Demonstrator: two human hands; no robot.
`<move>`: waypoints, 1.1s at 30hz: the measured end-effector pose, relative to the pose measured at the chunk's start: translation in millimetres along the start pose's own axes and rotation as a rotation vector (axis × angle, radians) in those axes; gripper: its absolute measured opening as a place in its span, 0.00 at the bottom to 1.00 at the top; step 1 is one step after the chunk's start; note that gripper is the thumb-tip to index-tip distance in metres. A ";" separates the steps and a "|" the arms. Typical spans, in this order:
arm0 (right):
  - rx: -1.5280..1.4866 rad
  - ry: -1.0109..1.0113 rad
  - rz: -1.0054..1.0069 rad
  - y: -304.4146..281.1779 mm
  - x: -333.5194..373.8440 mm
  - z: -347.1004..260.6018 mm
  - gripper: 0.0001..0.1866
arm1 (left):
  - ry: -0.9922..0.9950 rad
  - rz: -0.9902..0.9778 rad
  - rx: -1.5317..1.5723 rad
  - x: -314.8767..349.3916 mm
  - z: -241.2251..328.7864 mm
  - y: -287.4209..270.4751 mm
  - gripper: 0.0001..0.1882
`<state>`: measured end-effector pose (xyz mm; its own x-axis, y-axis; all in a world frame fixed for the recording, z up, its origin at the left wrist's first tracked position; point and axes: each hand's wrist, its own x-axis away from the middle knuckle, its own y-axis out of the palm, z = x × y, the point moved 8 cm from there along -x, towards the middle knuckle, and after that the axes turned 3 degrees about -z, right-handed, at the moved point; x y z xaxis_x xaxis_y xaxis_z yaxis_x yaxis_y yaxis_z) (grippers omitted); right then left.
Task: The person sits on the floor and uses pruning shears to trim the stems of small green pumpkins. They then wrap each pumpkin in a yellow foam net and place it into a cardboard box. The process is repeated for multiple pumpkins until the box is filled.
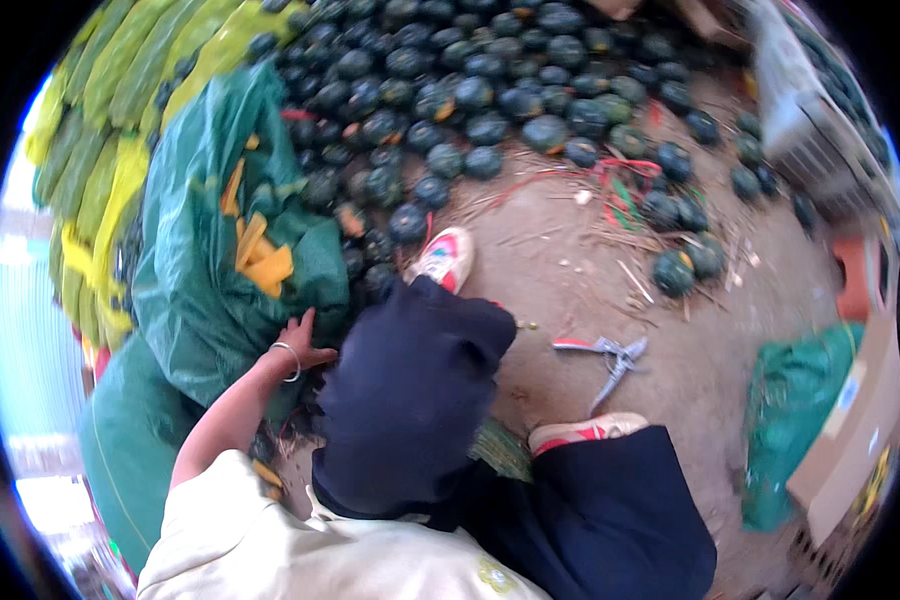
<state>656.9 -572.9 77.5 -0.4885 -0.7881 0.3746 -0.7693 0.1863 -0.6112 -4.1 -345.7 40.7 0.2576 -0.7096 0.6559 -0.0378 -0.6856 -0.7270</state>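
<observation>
My left hand (305, 346), with a bangle at the wrist, reaches out beside my dark-clothed knee (405, 400). Its fingers are spread against the lower edge of a crumpled green woven sack (190, 270), and nothing shows in its grasp. Yellow-orange pieces (268, 268) lie on the sack's folds. My right hand does not show. Pruning shears (615, 362) with red and pale handles lie on the ground between my shoes.
Dark green round squashes (485, 128) cover the floor ahead. Yellow-green filled net bags (120, 90) are stacked far left. Red twine (625, 170) and straw litter the ground. At right are a green sack (795, 420) and a cardboard box (850, 430).
</observation>
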 end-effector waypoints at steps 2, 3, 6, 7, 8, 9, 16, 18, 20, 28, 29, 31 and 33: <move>0.122 0.084 -0.151 56.1 -16.9 34.4 0.20 | -0.140 0.061 -0.096 7.2 2.6 -16.0 0.64; 0.162 0.098 -0.243 89.6 -21.7 43.0 0.20 | -0.179 0.148 -0.152 -0.8 -7.2 -18.0 0.64; 0.228 0.100 -0.494 188.7 -26.9 29.3 0.20 | -0.435 0.290 -0.230 -49.8 -99.0 -61.0 0.66; 0.249 0.095 -0.548 211.1 -30.1 21.9 0.20 | -0.507 0.357 -0.205 -56.8 -123.1 -84.0 0.66; 0.261 0.093 -0.599 232.0 -32.7 13.4 0.20 | -0.581 0.423 -0.227 -62.9 -150.5 -108.0 0.66; 0.274 0.089 -0.650 249.8 -35.0 3.1 0.20 | -0.685 0.441 -0.315 -68.0 -181.2 -130.7 0.62; 0.364 0.134 -0.755 296.3 -61.1 -28.0 0.19 | -1.145 0.455 -0.094 -44.3 -368.8 -147.5 0.38; 0.334 0.147 -0.764 301.5 -66.7 -45.6 0.19 | -1.373 0.429 0.040 -26.7 -457.3 -159.4 0.42; 0.249 0.183 -0.827 324.9 -45.2 -57.3 0.19 | -1.604 0.848 0.530 30.7 -548.9 -193.7 0.36; 0.353 0.184 -0.603 331.0 -45.1 -60.6 0.18 | -1.009 0.476 -0.037 -192.3 -440.9 -113.6 0.36; 0.316 0.165 -0.594 339.4 -45.7 -64.9 0.18 | -1.093 0.523 -0.255 -194.0 -455.2 -141.1 0.36; 0.340 0.210 -0.589 333.6 -29.9 -50.3 0.18 | -0.968 0.305 -0.680 -218.4 -416.1 -86.3 0.37; 0.277 0.171 -0.563 332.1 -24.3 -72.0 0.17 | -0.749 0.430 0.132 -176.8 -454.2 -145.5 0.47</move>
<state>383.7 -449.6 -84.4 -0.1173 -0.6124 0.7818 -0.8031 -0.4045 -0.4374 -482.7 -194.2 122.9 0.8156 -0.5768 0.0468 -0.1772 -0.3259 -0.9287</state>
